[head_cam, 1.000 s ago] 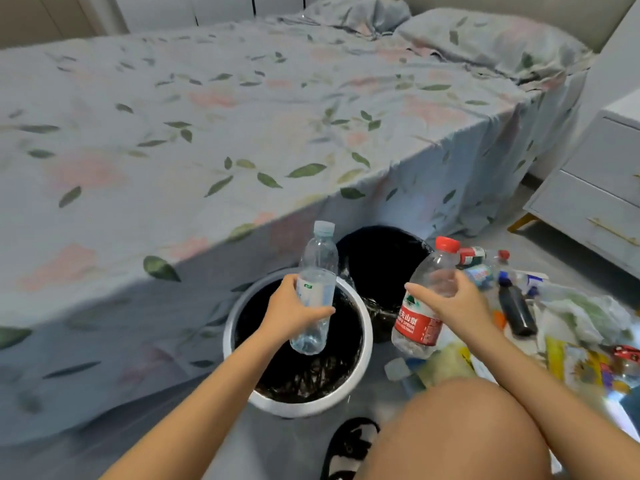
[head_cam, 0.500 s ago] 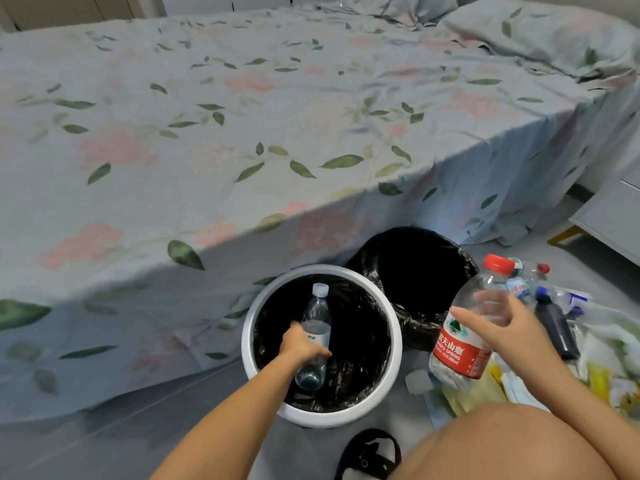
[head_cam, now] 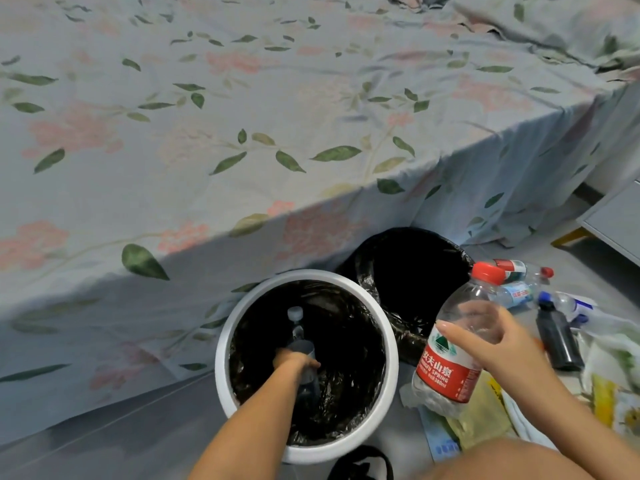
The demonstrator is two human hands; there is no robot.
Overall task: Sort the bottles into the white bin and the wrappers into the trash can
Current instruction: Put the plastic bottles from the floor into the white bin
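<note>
Head view: both hands grip bottles — left hand (head_cam: pixel 292 362) inside white bin (head_cam: pixel 389 344), right hand (head_cam: pixel 498 341) beside.

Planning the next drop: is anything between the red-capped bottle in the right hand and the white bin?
Nothing visible blocks it. The red-capped bottle is held just right of the white bin, though the left hand and its clear bottle occupy the inside.
</note>
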